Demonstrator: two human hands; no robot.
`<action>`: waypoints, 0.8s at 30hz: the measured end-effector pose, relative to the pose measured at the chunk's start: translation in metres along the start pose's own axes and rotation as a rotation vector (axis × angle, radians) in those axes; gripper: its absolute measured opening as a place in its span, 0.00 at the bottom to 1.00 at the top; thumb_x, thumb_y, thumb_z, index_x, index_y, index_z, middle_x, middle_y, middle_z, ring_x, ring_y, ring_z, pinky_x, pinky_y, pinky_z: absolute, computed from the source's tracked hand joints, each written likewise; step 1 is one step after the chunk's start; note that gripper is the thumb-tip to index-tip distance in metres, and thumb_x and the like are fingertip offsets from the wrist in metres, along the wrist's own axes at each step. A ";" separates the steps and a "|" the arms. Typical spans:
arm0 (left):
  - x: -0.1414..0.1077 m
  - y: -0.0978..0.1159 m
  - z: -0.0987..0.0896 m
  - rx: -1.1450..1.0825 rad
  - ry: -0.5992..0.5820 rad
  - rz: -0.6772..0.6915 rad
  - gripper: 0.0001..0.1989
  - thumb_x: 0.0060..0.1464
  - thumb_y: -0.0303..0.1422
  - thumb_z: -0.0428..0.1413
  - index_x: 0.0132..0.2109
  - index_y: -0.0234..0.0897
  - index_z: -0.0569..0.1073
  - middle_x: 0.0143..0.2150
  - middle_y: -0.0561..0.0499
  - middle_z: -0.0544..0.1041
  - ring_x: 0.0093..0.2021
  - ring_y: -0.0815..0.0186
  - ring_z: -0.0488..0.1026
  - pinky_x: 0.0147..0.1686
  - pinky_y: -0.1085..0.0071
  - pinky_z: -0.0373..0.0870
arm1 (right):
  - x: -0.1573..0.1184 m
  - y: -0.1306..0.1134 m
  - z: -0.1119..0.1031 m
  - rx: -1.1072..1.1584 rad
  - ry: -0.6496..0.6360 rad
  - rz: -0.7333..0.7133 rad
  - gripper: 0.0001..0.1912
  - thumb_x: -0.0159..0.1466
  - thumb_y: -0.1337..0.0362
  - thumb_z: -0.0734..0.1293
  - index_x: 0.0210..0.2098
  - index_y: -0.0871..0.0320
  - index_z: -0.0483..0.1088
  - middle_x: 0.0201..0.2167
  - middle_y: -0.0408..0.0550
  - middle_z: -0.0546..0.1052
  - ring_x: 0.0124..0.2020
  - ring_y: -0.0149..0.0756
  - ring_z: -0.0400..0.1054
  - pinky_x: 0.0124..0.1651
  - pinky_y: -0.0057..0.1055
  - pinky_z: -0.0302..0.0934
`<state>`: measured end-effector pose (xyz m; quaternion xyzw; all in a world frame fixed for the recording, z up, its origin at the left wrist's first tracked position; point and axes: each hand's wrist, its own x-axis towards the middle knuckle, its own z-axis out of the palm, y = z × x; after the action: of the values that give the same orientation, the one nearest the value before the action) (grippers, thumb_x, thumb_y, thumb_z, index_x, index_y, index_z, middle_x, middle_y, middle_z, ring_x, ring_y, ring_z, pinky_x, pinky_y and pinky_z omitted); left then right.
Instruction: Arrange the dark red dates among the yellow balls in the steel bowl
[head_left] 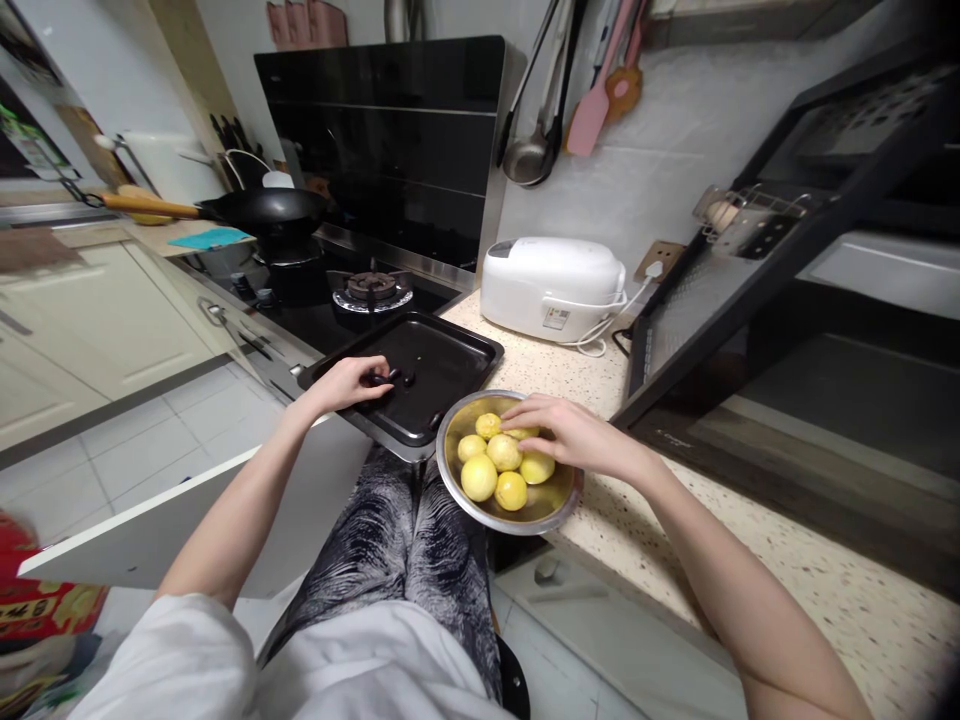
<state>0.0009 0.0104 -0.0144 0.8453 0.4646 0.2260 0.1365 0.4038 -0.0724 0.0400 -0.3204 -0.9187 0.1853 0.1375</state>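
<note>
Here my right hand [571, 432] is down over the metal bowl [559, 505], fingers spread loosely and curled onto one of the yellow dough balls [504, 452] at the far side of the pile; the grip looks laid on top of it rather than clamped around it, and I cannot tell whether it has lifted free. My left hand [346, 383] rests on the near corner of the black baking tray [442, 360], fingers bent together, with something small and dark under the fingertips that I cannot make out.

The balls sit heaped in the bowl, touching one another, about six of them. I judge them light, soft and easily dented, possibly a little tacky, so a gentle cupping hold from above with several fingertips around the sides seems safer than a pinch. The bowl is thin metal and probably slides readily, and it overhangs the worktop [750, 540] edge towards my lap, so pressing down on its near rim could tip it.

Further out, the tray lies just beside the bowl and bridges the worktop and the hob, near the gas burner [371, 287]. A white rice cooker [553, 288] stands behind, a black wok [262, 210] to the left.
</note>
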 end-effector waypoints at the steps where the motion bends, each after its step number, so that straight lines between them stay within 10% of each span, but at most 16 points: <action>1: 0.000 0.002 0.001 -0.019 0.041 -0.010 0.15 0.58 0.47 0.57 0.38 0.39 0.72 0.35 0.53 0.77 0.33 0.67 0.71 0.36 0.72 0.65 | 0.000 -0.001 0.000 0.000 0.008 0.000 0.14 0.70 0.64 0.70 0.54 0.51 0.80 0.56 0.50 0.81 0.57 0.46 0.74 0.62 0.47 0.66; 13: 0.022 0.088 0.034 -0.671 0.585 -0.061 0.18 0.55 0.45 0.64 0.34 0.36 0.70 0.29 0.55 0.71 0.24 0.75 0.66 0.23 0.78 0.58 | 0.002 -0.010 0.001 -0.029 0.184 -0.033 0.14 0.74 0.62 0.63 0.53 0.51 0.78 0.52 0.51 0.81 0.54 0.44 0.74 0.58 0.44 0.69; 24: 0.029 0.174 0.066 -1.331 0.449 -0.076 0.22 0.55 0.48 0.66 0.33 0.38 0.67 0.27 0.58 0.67 0.20 0.78 0.59 0.19 0.78 0.53 | 0.005 -0.038 0.014 -0.062 0.386 -0.027 0.15 0.75 0.63 0.61 0.56 0.53 0.75 0.49 0.52 0.81 0.51 0.44 0.75 0.56 0.44 0.70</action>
<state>0.1738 -0.0589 0.0124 0.4981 0.2739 0.6265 0.5333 0.3740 -0.1004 0.0447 -0.3417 -0.8848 0.0902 0.3038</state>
